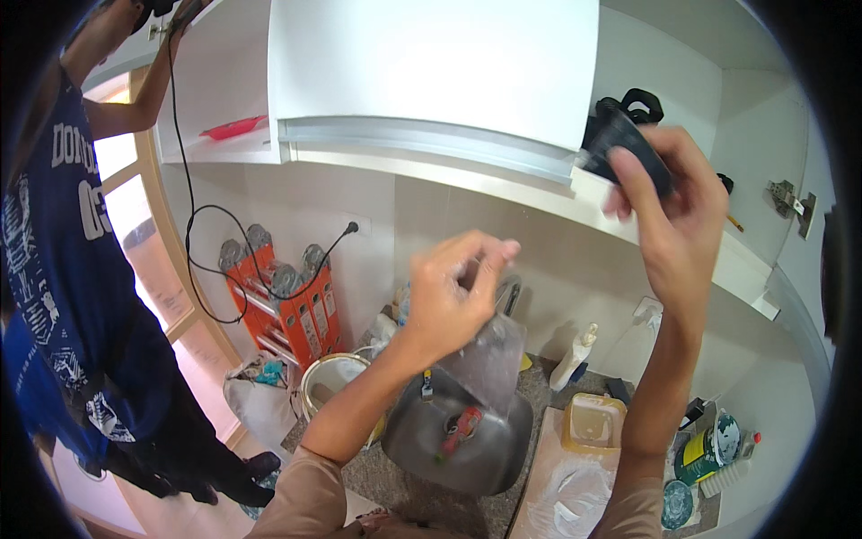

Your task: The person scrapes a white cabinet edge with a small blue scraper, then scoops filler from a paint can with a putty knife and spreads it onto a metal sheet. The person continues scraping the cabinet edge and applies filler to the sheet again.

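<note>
My right hand (673, 195) is raised in front of the open cabinet on the right. It grips a flat black object (640, 158), blurred, so I cannot tell its exact kind. My left hand (461, 286) is in the middle, its fingers curled and thumb pressed toward the forefinger. A translucent plastic bag or sheet (488, 364) hangs from behind that hand over the steel sink (411, 445); the gripped part is hidden. In the sink lie a red packet or bottle (461, 431) near the drain and a small yellow-capped brush or tool (427, 386).
White wall cabinets (431, 60) run across the top. A person in a dark blue jersey (74, 222) stands at left, arm raised. An orange folding ladder (283, 303), a white bucket (330, 384), a yellow tub (594, 423), a white bottle (574, 357) and a green can (707, 448) surround the counter.
</note>
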Motion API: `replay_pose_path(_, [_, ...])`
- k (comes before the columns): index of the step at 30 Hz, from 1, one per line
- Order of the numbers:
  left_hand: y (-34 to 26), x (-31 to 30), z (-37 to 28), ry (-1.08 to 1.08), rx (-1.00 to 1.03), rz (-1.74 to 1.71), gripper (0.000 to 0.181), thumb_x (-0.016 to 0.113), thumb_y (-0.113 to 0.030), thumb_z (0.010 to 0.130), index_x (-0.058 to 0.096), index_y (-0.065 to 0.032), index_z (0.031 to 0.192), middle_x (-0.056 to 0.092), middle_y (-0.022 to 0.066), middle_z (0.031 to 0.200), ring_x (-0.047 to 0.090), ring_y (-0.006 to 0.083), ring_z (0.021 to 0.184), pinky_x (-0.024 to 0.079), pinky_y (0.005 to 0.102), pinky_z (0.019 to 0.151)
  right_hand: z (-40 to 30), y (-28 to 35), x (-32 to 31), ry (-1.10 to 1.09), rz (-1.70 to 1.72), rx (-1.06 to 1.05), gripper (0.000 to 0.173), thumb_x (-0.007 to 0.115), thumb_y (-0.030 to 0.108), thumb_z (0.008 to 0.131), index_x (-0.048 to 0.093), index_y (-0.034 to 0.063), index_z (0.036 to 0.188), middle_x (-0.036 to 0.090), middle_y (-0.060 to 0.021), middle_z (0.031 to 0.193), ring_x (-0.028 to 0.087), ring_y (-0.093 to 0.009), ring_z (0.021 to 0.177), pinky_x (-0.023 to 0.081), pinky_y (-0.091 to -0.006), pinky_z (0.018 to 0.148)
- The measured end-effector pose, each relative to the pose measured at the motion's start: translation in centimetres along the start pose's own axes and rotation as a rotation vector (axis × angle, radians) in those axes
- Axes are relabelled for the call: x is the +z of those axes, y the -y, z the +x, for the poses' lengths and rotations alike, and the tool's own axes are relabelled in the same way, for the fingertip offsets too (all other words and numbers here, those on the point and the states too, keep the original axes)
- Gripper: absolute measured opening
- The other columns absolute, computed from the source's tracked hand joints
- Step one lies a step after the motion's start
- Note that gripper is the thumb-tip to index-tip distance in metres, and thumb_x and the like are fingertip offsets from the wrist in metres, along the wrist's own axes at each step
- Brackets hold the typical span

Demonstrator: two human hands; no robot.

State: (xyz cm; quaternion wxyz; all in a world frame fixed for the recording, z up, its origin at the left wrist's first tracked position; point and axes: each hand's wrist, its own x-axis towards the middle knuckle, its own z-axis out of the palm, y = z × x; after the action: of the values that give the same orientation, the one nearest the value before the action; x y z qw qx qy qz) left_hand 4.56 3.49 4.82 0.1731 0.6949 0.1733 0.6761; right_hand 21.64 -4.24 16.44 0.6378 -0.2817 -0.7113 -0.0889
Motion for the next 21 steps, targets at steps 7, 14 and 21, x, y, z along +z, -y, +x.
replay_pose_path(7, [3.4,-1.4,4.3,-0.253,0.381,0.358,0.032,0.074,-0.011,0.093,0.072,-0.0081,0.125,0.063,0.012,0.123,0.061,0.0189,0.057,0.05,0.0346,0.053,5.2,-3.0,4.5,0.185,-0.371,-0.269,0.026,0.076,0.008,0.094,0.072,0.0066,0.12,0.067,-0.0029,0.082,0.054,-0.009,0.074,0.043,-0.0259,0.065])
replay_pose_path(14, [5.4,-1.4,6.1,-0.075,0.43,0.42,0.052,0.073,-0.008,0.091,0.064,-0.0094,0.142,0.058,0.0132,0.133,0.066,0.0232,0.059,0.054,0.0377,0.052,5.4,-4.2,6.4,0.161,-0.416,-0.143,0.029,0.077,0.009,0.093,0.072,0.0087,0.122,0.064,0.0008,0.073,0.049,-0.005,0.064,0.036,-0.0242,0.056])
replay_pose_path(21, [7.3,-1.6,7.5,-0.077,0.479,0.347,0.056,0.074,-0.005,0.087,0.065,-0.0072,0.143,0.061,0.0152,0.122,0.067,0.0258,0.072,0.055,0.0373,0.06,5.3,-3.5,7.6,0.162,-0.447,0.029,0.025,0.079,0.01,0.094,0.072,0.0052,0.117,0.064,0.003,0.072,0.045,-0.002,0.059,0.031,-0.0223,0.052])
